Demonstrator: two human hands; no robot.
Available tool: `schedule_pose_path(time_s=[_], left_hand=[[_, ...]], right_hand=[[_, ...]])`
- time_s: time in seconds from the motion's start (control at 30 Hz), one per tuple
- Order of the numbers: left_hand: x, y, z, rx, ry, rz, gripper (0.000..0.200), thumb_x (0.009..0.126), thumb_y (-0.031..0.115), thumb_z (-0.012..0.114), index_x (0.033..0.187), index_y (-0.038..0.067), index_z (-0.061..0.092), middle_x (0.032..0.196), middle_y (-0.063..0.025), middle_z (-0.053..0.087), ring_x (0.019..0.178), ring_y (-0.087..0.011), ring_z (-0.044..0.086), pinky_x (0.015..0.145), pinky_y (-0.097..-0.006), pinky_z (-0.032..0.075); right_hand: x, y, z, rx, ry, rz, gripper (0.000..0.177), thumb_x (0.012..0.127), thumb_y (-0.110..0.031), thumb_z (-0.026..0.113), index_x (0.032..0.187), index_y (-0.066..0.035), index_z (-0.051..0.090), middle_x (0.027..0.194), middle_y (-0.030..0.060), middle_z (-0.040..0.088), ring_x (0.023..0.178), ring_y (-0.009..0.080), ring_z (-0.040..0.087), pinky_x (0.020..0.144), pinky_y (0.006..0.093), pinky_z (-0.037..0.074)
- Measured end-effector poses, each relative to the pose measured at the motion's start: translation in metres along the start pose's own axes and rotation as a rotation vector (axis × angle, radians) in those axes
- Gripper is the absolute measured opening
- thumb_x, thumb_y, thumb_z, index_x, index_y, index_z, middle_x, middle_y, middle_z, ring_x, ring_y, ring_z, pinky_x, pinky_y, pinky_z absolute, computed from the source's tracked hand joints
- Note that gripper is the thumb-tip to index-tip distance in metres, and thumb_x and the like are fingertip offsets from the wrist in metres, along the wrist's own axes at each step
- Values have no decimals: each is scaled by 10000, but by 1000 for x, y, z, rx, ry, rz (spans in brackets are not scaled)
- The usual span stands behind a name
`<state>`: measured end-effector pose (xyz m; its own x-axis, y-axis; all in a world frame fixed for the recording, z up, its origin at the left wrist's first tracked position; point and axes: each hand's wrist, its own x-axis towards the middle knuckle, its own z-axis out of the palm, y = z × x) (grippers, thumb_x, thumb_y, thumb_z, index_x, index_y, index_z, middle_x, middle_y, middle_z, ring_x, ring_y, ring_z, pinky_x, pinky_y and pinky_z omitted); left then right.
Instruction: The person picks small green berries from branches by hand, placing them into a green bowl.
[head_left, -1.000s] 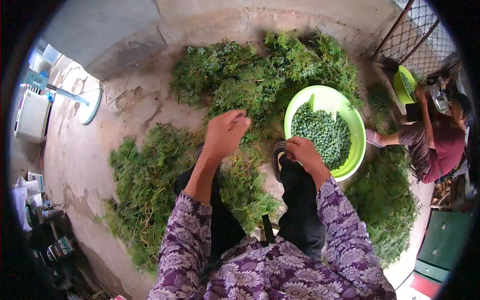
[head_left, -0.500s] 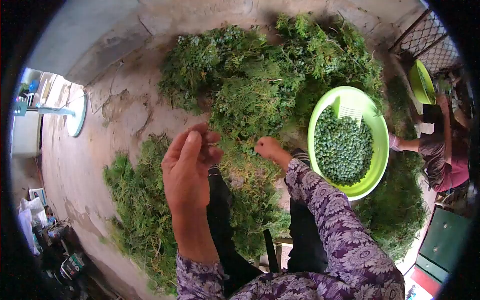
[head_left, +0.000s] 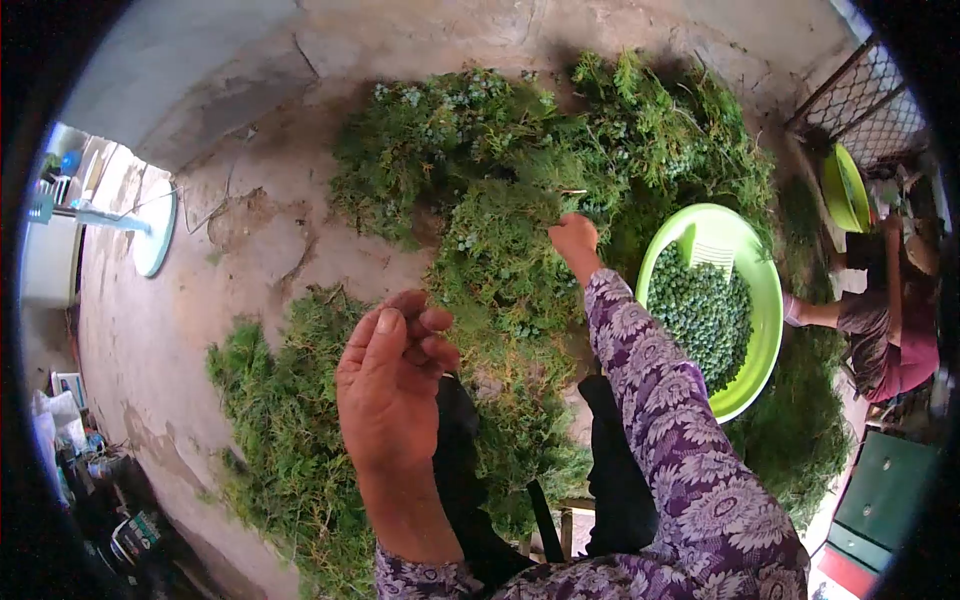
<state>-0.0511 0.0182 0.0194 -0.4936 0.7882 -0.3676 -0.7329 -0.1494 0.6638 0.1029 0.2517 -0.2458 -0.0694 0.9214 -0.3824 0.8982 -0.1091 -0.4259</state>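
Note:
My left hand [head_left: 395,395] is raised over my lap, palm up. Its fingers curl in toward the thumb, and anything within them is too small or hidden to make out. My right hand [head_left: 576,243] reaches out to a heap of green conifer branches [head_left: 500,215], which bear pale bluish-green berries. Its fingers are closed at the twigs, and what they grip is hidden. To the right of that forearm stands a lime-green plastic basin [head_left: 768,330] with a ribbed washboard panel [head_left: 712,252]. Many round green berries [head_left: 700,315] partly fill the basin.
More cut branches [head_left: 290,430] lie at the left on the concrete floor [head_left: 150,340]. Another person [head_left: 890,335] sits at the right near a second green basin [head_left: 845,190]. A pale round-based stand [head_left: 155,230] is at the far left, a green box [head_left: 880,490] at the lower right.
My right hand has moved forward and slightly right, from the near edge of the heap onto its middle. The left hand has shifted a little lower in view, its fingers still curled.

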Motion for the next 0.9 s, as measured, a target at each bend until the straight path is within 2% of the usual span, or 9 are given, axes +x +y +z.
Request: schedule_pose_path(time_s=[0.07,0.17,0.33,0.4,0.43,0.57,0.67,0.77,0.9], left_hand=[[1,2,-2,-26,27,6,200,855,128,500,963,-35,545,844,-114,582,721,-156,555,594,-261,452],[3,2,-6,-56,-39,-1,205,858,130,496,967,-38,539,823,-120,586,670,-140,542,590,-257,449],[-2,-5,0,-44,-92,-36,198,856,145,506,955,-22,547,803,-110,592,632,-129,528,579,-255,437],[-1,-16,-4,23,-135,-84,236,848,187,518,981,-7,532,878,-98,577,715,-152,541,609,-275,449],[0,-21,-5,110,-160,-128,278,840,229,531,1007,8,517,952,-86,563,798,-176,555,639,-295,461],[-8,-40,12,133,-127,-225,347,814,309,561,1050,66,484,970,-63,534,861,-210,525,723,-368,442],[-12,-43,20,7,-113,-297,399,819,267,559,1125,50,421,977,-37,499,831,-170,490,679,-319,420],[-6,-48,11,-2,-102,-268,349,837,250,529,1100,52,411,1013,-70,478,790,-199,502,632,-324,431],[-8,-35,16,-8,68,-229,254,852,226,501,1030,57,435,916,-83,521,669,-181,514,541,-300,427]], right_hand=[[-9,0,9,-4,135,-30,207,716,-189,609,795,1,587,641,76,566,581,203,541,491,323,430],[-28,1,2,663,-55,140,42,734,-14,562,769,-34,551,570,47,472,466,120,446,401,280,356],[-95,-21,-82,1147,-95,163,80,752,-53,576,817,-24,540,614,28,495,478,118,449,405,264,358],[-120,-27,-111,1361,92,128,75,731,-66,590,693,-25,540,575,16,483,468,98,414,403,279,321],[-134,-26,-125,1297,60,36,87,752,-68,581,833,-45,557,648,11,524,498,109,463,450,239,379],[-222,-57,-160,786,387,-350,146,726,-79,604,839,4,564,645,43,548,565,156,520,517,263,422],[-277,-65,-150,361,522,-692,208,681,-86,645,865,-26,570,760,94,568,676,251,553,600,325,454],[-296,-61,-127,213,404,-955,271,636,-36,664,890,-41,570,788,105,550,683,254,548,592,327,446],[-294,-62,-116,231,219,-1046,324,621,-65,674,921,-57,554,759,96,502,685,285,504,571,373,414]])
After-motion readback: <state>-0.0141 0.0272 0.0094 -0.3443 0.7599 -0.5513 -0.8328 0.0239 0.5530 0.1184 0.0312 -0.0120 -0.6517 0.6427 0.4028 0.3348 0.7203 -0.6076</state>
